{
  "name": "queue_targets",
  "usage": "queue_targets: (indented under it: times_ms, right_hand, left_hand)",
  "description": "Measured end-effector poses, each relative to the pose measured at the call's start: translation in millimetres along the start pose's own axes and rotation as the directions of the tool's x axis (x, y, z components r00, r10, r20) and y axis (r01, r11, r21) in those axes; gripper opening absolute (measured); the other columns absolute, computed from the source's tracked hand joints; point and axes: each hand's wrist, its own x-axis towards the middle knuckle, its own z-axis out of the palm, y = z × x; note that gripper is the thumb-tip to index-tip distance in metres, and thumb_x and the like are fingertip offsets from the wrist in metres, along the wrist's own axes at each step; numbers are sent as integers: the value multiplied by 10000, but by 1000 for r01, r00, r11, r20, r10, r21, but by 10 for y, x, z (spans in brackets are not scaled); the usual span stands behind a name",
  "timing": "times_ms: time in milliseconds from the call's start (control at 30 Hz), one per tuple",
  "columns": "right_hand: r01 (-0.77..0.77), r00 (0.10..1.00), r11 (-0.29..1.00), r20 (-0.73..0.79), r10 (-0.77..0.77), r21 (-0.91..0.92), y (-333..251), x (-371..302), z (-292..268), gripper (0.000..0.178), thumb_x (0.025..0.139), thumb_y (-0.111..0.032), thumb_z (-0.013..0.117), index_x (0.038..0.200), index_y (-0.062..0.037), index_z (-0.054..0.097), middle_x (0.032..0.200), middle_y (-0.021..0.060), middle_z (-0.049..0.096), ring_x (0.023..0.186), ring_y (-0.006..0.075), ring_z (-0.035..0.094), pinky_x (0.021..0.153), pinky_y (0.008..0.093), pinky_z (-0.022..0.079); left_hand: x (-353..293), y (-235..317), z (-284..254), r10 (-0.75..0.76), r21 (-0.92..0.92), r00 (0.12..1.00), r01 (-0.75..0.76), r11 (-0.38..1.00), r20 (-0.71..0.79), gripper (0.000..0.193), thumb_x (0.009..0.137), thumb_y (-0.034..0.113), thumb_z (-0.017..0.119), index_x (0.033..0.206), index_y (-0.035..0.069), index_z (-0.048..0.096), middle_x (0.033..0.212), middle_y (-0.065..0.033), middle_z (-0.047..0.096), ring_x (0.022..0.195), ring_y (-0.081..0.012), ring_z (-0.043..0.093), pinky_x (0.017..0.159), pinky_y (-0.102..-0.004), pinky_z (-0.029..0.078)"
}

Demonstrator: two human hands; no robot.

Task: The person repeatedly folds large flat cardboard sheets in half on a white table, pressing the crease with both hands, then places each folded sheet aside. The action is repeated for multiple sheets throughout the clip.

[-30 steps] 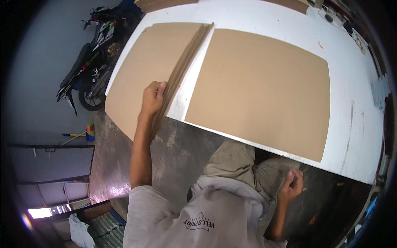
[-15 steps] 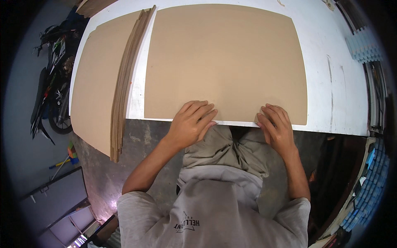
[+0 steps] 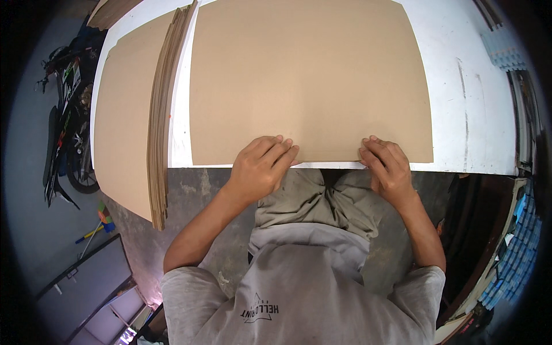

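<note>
One brown sheet (image 3: 310, 80) touched along its near edge

The sheet is laid flat on the white surface (image 3: 451, 109), right by its front edge. Its near edge is touched by the left hand (image 3: 257, 169) and, well apart, by the right hand (image 3: 392, 172). The fingers (image 3: 287, 156) are curled and slightly parted on top; whether the edge is pinched from below cannot be told. Farther left, a stack of brown sheets (image 3: 129, 115) is set jutting past the surface, with a motorcycle (image 3: 72, 126) seen beyond.

A flat white counter (image 3: 486, 129) stands over a stained grey concrete floor (image 3: 192, 188); a plain blue-grey wall (image 3: 31, 135) rises at left.
</note>
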Motion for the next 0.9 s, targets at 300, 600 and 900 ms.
queue_targets:
  times_ms: [300, 600, 900]
  right_hand:
    - [6, 1000, 1000, -26, -7, -28, 4, 16, 50, 250, 799, 41, 737, 1046, 41, 699, 1121, 183, 705, 1029, 353, 724, 839, 455, 603]
    - [-62, 998, 998, -34, 61, -5, -304, 111, 98, 239, 793, 3, 757, 1029, -2, 721, 1069, 157, 686, 1047, 337, 672, 894, 472, 536]
    - [-132, 990, 987, -46, 137, 88, -289, 174, 301, 201, 747, 7, 742, 943, -32, 716, 964, 109, 632, 908, 309, 624, 806, 469, 495]
  left_hand:
    - [9, 58, -44, -48, -35, 999, 49, 998, 17, 271, 885, 193, 792, 1106, 37, 780, 1110, -108, 753, 1073, -278, 709, 930, -400, 604]
    - [-31, 41, 65, -29, 17, 997, 30, 999, -71, 228, 818, 156, 783, 1022, 52, 779, 1088, -104, 747, 1085, -289, 709, 916, -390, 629]
    - [-5, 223, 96, -192, -21, 978, 190, 981, -85, 163, 829, 60, 745, 985, 107, 751, 977, -32, 675, 938, -247, 617, 919, -437, 397]
